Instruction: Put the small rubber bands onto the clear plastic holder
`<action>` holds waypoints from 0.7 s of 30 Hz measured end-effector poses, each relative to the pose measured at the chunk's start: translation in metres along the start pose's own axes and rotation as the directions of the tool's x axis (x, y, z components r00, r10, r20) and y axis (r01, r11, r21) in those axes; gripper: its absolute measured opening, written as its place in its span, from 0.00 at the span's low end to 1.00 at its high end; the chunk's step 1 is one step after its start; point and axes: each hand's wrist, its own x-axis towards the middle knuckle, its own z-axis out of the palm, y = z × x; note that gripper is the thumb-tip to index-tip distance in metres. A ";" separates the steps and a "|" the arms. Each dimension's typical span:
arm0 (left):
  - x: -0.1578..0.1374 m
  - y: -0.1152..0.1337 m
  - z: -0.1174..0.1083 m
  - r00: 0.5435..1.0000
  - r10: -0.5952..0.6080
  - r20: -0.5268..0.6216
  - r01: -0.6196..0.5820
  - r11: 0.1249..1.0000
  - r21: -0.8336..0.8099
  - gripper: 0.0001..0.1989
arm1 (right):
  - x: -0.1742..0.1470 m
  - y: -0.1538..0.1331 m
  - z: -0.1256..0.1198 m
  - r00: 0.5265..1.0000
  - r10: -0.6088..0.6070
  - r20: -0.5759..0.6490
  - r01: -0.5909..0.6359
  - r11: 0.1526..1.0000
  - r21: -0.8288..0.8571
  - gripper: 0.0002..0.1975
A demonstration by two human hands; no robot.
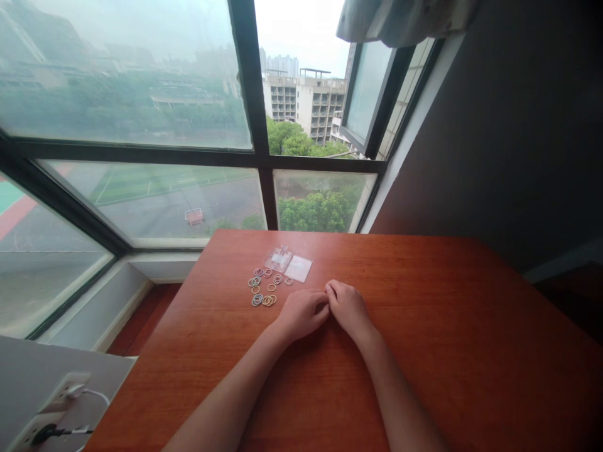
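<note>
My left hand [304, 312] and my right hand [347, 306] meet over the wooden table [433, 301], fingertips touching. Both have curled fingers; whatever they may hold between them is hidden. Just left of my left hand lie several small rings that look like hair ties, among them a yellow ring [272, 287], grey rings [257, 300] and pinkish rings [268, 274]. Behind the rings sits a clear plastic box [277, 258], its flat lid [298, 268] lying opened out to the right.
Large dark-framed windows [264, 162] rise beyond the table's far edge, one pane [367, 94] swung outward. A dark wall [509, 125] stands to the right. At lower left, a wall socket [61, 392] has plugs and cables in it.
</note>
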 end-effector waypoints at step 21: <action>0.000 0.001 -0.001 1.000 -0.022 -0.007 0.022 1.000 0.005 0.09 | 0.001 0.000 0.000 1.000 0.000 0.006 0.000 1.000 0.000 0.14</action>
